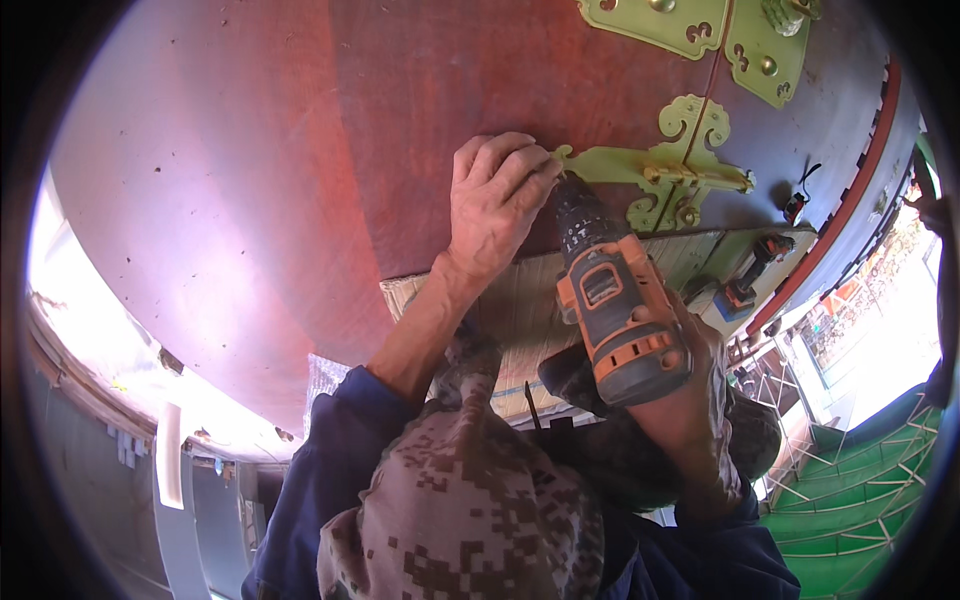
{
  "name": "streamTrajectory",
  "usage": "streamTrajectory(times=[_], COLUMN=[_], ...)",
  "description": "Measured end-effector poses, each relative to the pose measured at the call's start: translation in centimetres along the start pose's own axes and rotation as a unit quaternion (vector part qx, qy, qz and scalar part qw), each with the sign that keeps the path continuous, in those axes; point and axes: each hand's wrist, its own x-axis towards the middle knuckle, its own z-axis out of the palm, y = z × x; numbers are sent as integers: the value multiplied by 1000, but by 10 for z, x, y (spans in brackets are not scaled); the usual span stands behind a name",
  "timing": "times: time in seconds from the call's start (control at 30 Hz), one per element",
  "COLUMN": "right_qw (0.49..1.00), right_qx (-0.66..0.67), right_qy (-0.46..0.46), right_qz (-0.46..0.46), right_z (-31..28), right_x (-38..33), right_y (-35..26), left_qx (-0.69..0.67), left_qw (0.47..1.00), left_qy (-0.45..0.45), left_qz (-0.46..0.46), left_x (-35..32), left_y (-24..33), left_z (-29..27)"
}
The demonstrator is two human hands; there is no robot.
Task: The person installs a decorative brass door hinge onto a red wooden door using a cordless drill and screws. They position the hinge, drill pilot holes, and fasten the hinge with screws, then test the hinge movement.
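Fingertips of the left hand point(497, 195) are bunched at the pointed end of a yellow-gold, scroll-edged metal fitting point(618, 166); can't tell if they're pinching anything. Right hand point(698, 348) grips an orange-and-black plastic cordless drill point(622, 318), its nose just beside the left fingertips. Fitting runs rightward from those fingers over a seam point(713, 85) in the reddish-brown wooden panel point(430, 80). Progress-wise, it's already lying in position, as is a gold scroll-cut metal plate point(672, 26) farther up and right; fastening at the pointed end looks unfinished to me, but the fingers hide it.
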Motion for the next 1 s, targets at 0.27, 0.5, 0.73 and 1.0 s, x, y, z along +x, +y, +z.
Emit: streamTrajectory(times=[0.27,0.5,0.73,1.0], right_qw=[993,996,998,1000], right_qx=[-93,-67,-48,-18], right_qy=[27,25,30,-4], right_qz=[-73,-56,-19,1], right_z=[12,17,21,29], right_x=[-5,-2,-2,-4], right_y=[8,1,4,4], left_qx=[-8,-19,-336,-422], left_qw=[1000,999,941,904], left_qy=[-9,-24,8,-54], left_qz=[-5,-12,-28,39], left_x=[-1,-2,44,72], left_y=[-4,-4,49,98], left_z=[0,0,-66,-56])
